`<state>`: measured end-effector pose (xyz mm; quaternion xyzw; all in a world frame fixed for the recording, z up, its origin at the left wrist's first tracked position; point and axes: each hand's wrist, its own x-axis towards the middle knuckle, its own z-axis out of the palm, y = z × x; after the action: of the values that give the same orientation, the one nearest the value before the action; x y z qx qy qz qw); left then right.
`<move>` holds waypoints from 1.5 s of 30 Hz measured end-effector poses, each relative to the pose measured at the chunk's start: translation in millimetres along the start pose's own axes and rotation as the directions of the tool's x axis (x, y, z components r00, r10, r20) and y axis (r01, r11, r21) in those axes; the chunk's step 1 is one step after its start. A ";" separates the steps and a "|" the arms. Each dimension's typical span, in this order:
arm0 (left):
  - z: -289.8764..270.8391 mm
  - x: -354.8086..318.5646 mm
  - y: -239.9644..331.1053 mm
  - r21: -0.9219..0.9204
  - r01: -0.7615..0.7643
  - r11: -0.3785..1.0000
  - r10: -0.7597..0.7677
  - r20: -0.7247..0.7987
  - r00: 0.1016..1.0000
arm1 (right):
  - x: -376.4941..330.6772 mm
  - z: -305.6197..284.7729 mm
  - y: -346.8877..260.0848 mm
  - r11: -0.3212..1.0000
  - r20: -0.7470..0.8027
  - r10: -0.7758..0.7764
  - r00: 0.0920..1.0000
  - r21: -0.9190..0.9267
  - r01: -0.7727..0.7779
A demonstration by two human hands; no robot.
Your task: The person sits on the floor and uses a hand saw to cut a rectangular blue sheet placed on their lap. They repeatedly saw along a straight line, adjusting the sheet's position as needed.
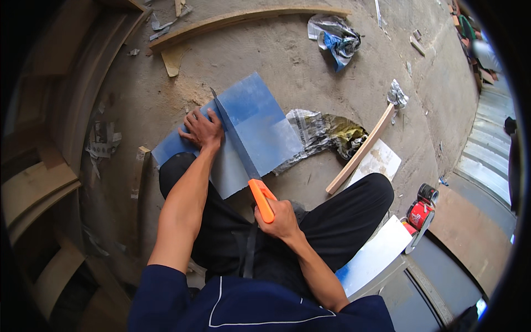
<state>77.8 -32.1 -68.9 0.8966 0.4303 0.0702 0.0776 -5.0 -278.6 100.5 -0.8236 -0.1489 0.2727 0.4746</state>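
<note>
- The handsaw [241, 149] has a smooth, flat, dark-grey metal blade, tapering to a narrow tip, and a chunky orange handle [260, 202].
- It lies across the blue panel [260, 119], low above the floor [276, 52], in front of the seated person.
- Its long axis slants: the tip points away and to the left, the handle back toward the body.
- The panel is thin, flat and straight-edged, its blue face scuffed with pale, cloudy patches; its longer direction runs from near left to far right, crosswise to the blade.
- The right hand [281, 220] has its fingers wrapped around the handle.
- The left hand [203, 131] grasps nothing; its fingers are spread and bent, resting on the panel just left of the blade.
- Pale, powdery sawdust [185, 91] dusts the rough, grey-brown floor beyond the left hand.
- Crumpled, crinkly sheeting [312, 133] lies at the panel's right; farther right is a straight, squared wooden strip [362, 148].
</note>
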 end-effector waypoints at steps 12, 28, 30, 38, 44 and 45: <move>-61.9 48.2 -18.1 -0.030 -0.161 0.987 0.145 0.614 0.776 | 6.8 -32.6 -10.1 0.999 0.005 -0.014 1.000 -0.038 0.015; -48.7 -52.0 -58.7 -0.118 -0.286 0.951 0.303 0.168 0.938 | -65.3 -25.9 2.0 0.999 -0.017 0.044 0.999 -0.007 -0.044; -45.5 -53.5 -67.2 -0.099 -0.209 0.973 0.224 0.182 0.957 | -65.9 -22.4 3.1 0.999 -0.004 0.044 0.999 -0.015 -0.045; -67.3 -16.7 -69.8 0.058 0.200 0.978 -0.179 0.723 0.668 | -65.7 -24.1 -4.7 0.997 -0.007 0.036 0.999 -0.068 -0.036; -38.6 19.7 -64.9 -0.097 0.214 0.972 0.026 0.950 0.311 | -77.5 -24.4 3.0 0.992 -0.041 0.105 0.994 -0.066 -0.108; -63.2 20.1 -44.4 -0.091 0.257 0.962 0.036 0.977 0.210 | -79.7 -25.7 3.9 0.993 -0.051 0.100 0.994 -0.065 -0.103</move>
<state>44.4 16.0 -14.8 0.6932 0.3385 -0.4612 0.4385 -54.2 -338.8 132.0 -0.8519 -0.1043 0.2715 0.4355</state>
